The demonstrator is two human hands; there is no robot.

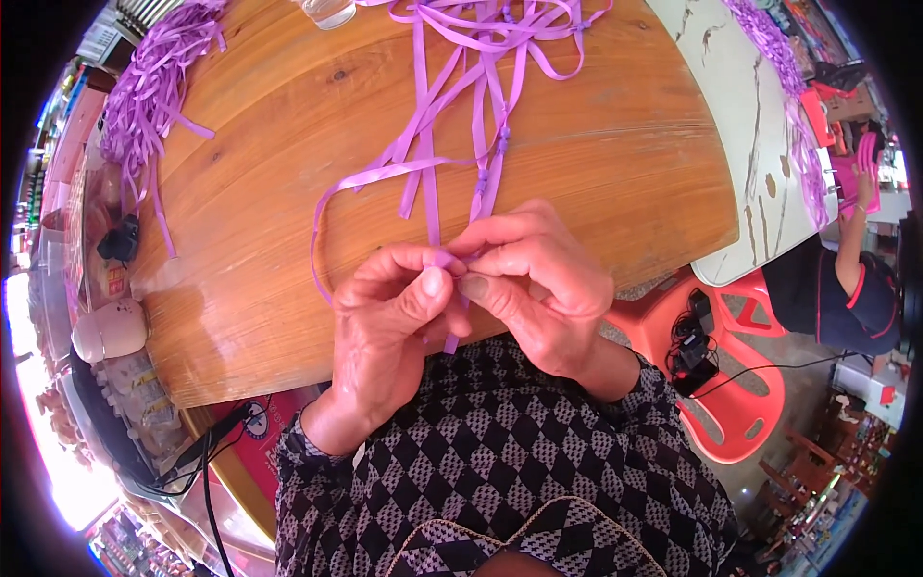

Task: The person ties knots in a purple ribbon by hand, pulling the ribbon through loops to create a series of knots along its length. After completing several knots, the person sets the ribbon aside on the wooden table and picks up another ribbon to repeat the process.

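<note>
Both of my hands meet over the near edge of the wooden table, pinching a purple ribbon. My left hand has the ribbon between thumb and forefinger, with a fold of it over the fingertip. My right hand grips it with thumb and fingertips right beside the left thumb. A short ribbon end hangs below the fingers. From my hands the ribbon runs away up the table, and a loop of it curves out to the left. Small knots show along one strand. The exact spot where the fingertips meet is partly hidden.
More purple ribbon lies heaped at the far middle, and a big bundle hangs at the far left. A clear glass stands at the back. On the right are a marble-patterned table, an orange chair with black cables, and another person's arm.
</note>
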